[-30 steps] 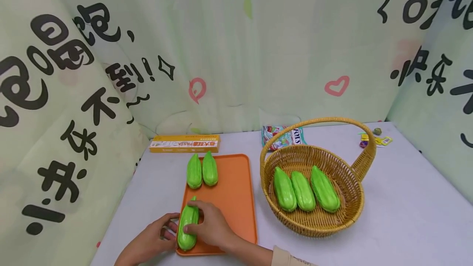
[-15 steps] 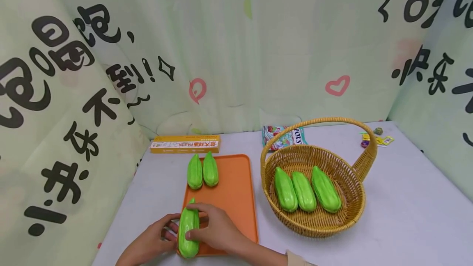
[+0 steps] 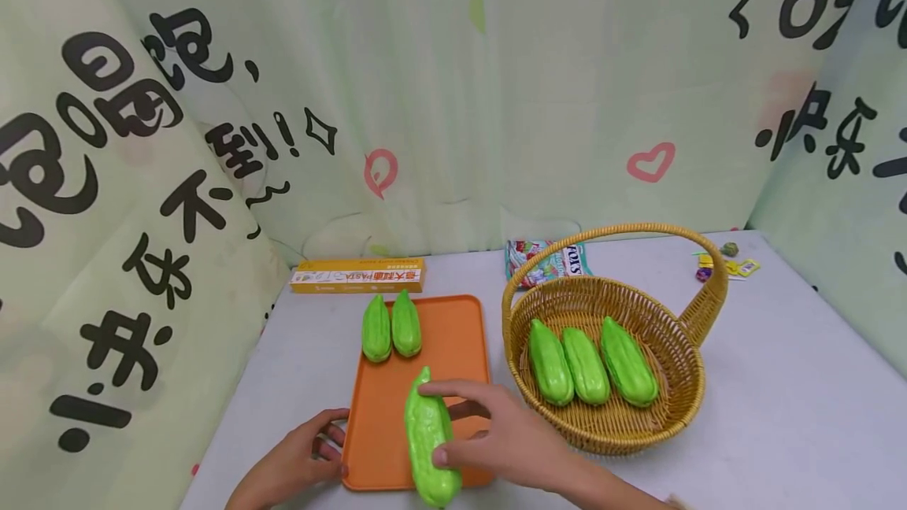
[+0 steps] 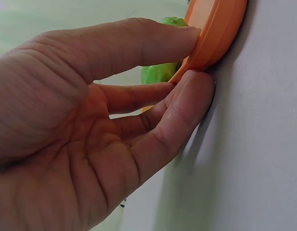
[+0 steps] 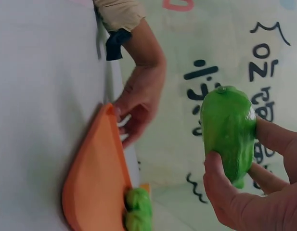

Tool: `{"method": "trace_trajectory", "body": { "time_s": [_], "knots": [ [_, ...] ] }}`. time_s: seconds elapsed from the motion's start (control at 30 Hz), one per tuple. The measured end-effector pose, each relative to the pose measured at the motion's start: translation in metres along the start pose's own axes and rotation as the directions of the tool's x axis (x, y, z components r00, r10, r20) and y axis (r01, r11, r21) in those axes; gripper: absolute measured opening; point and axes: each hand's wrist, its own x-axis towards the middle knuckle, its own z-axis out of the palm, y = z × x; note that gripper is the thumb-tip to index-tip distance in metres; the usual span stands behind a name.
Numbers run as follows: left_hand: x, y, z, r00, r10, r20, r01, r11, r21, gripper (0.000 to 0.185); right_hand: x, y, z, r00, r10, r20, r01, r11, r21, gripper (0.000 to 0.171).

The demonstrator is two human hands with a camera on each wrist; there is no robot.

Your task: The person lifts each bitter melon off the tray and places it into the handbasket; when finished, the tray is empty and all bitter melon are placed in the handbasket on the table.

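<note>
My right hand (image 3: 503, 435) grips a glossy green ridged gourd (image 3: 428, 439), pointed at its far end, over the front of the orange tray (image 3: 453, 337). In the right wrist view, the thumb and fingers hold the lifted gourd (image 5: 227, 132) from opposite sides. My left hand (image 3: 301, 455) is at the tray's left edge near the front corner. The left wrist view shows its thumb and fingertips holding the orange rim (image 4: 215, 36). Two similar gourds (image 3: 391, 327) lie side by side at the tray's far left.
Right of the tray stands a round wicker basket (image 3: 666, 423) with a tall handle, holding three green gourds (image 3: 588, 364). Behind are a yellow pasta box (image 3: 357, 276), a colourful candy bag (image 3: 546, 262) and small wrapped sweets (image 3: 737, 266). A printed curtain (image 3: 439, 101) encloses the table.
My right hand has lifted the gourd off the tray's left side and carried it right and toward me. The left hand stays at the tray's edge.
</note>
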Motion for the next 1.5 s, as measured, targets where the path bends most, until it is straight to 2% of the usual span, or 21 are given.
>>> {"method": "trace_trajectory", "body": {
  "time_s": [0.2, 0.4, 0.6, 0.77, 1.03, 1.37, 1.5],
  "knots": [
    [0.000, -0.001, 0.000, 1.000, -0.001, 0.009, 0.001, 1.000, -0.009, 0.074, -0.039, -0.011, -0.041, 0.999, -0.014, -0.033, 0.015, 0.999, 0.040, 0.060],
    [0.001, -0.001, 0.001, 1.000, 0.009, 0.002, -0.009, 1.000, -0.011, 0.074, -0.067, -0.018, -0.086, 0.990, -0.036, -0.135, 0.015, 0.989, -0.150, 0.059],
    [0.001, -0.001, 0.000, 1.000, -0.006, -0.004, 0.006, 1.000, -0.014, 0.075, -0.071, -0.014, -0.127, 0.968, -0.001, -0.249, -0.078, 0.948, -0.308, 0.058],
    [0.001, -0.002, -0.001, 1.000, 0.004, 0.013, -0.004, 1.000, -0.028, 0.074, -0.060, 0.002, -0.153, 0.965, 0.019, -0.262, -0.113, 0.931, -0.347, 0.060],
    [0.000, -0.001, 0.000, 0.999, 0.026, 0.028, -0.025, 0.999, -0.045, 0.074, -0.044, 0.025, -0.171, 0.962, 0.057, -0.267, -0.148, 0.932, -0.332, 0.062],
    [0.000, -0.003, 0.000, 0.998, 0.046, 0.033, -0.044, 0.997, -0.058, 0.073, -0.033, 0.040, -0.175, 0.962, 0.094, -0.257, -0.182, 0.921, -0.344, 0.063],
    [0.000, -0.002, 0.000, 0.999, 0.034, 0.029, -0.033, 0.998, -0.052, 0.074, -0.031, 0.040, -0.174, 0.961, 0.105, -0.257, -0.194, 0.915, -0.353, 0.063]
  ]
}}
